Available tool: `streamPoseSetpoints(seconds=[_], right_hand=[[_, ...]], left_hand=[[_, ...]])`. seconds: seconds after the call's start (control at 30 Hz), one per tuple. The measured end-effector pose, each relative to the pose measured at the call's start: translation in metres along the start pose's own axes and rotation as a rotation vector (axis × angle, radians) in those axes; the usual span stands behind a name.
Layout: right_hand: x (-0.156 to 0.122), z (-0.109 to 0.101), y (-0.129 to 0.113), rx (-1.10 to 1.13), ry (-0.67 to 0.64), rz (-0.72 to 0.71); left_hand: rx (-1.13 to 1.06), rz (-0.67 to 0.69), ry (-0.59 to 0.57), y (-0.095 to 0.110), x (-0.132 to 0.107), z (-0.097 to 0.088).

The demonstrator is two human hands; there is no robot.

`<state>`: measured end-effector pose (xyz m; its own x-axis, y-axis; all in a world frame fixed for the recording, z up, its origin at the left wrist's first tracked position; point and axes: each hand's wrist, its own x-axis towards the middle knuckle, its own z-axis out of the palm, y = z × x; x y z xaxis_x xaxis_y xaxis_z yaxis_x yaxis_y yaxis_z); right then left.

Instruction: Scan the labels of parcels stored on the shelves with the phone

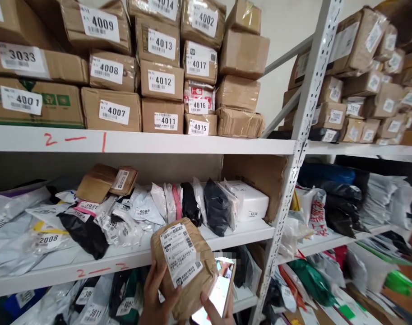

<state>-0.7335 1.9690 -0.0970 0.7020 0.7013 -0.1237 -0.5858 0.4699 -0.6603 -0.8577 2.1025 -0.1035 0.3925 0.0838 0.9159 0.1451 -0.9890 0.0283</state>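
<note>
A brown paper-wrapped parcel [192, 257] with a white printed shipping label is held up in front of the middle shelf, tilted. My left hand [158, 291] grips it from the left side, thumb on its front near the lower edge. To its right, my right hand [222, 313] holds a smartphone [218, 289] with a lit screen, partly behind the parcel. The thumb of that hand lies at the parcel's lower right edge, over the phone. Most fingers of my right hand are hidden or out of the frame.
Numbered cardboard boxes [113, 110] stand stacked on the upper white shelf [178, 143]. Poly-bag parcels [84, 230] and a white box [251, 203] lie on the middle shelf [124, 264]. A perforated metal post [293, 167] divides this rack from another filled rack at right.
</note>
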Motion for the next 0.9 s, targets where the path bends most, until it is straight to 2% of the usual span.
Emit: streamPoseSetpoints(seconds=[0.13, 0.23, 0.3, 0.47, 0.6, 0.67, 0.8, 0.9], right_hand=[[-0.017, 0.015, 0.012, -0.041, 0.146, -0.007], [-0.029, 0.010, 0.006, -0.009, 0.151, 0.012], [-0.039, 0.007, -0.003, 0.022, 0.123, 0.020], [-0.064, 0.012, -0.031, 0.019, 0.035, -0.001], [-0.075, 0.013, -0.044, 0.020, -0.041, 0.030], [-0.076, 0.010, -0.047, 0.074, -0.105, 0.099], [-0.072, 0.005, -0.048, 0.094, -0.264, 0.324], [-0.066, 0.010, -0.043, 0.041, -0.294, 0.335]], left_hand=[[0.018, 0.024, 0.155, -0.003, 0.008, -0.004], [0.050, -0.057, 0.269, -0.005, 0.021, -0.012], [0.061, -0.089, 0.299, -0.004, 0.026, -0.016], [0.065, -0.032, 0.229, -0.003, 0.023, -0.021], [0.033, -0.074, 0.184, -0.009, 0.017, -0.023], [0.022, -0.093, 0.178, -0.012, 0.013, -0.024], [0.046, -0.086, 0.166, -0.013, 0.007, -0.026], [0.056, -0.050, 0.190, -0.011, 0.005, -0.026]])
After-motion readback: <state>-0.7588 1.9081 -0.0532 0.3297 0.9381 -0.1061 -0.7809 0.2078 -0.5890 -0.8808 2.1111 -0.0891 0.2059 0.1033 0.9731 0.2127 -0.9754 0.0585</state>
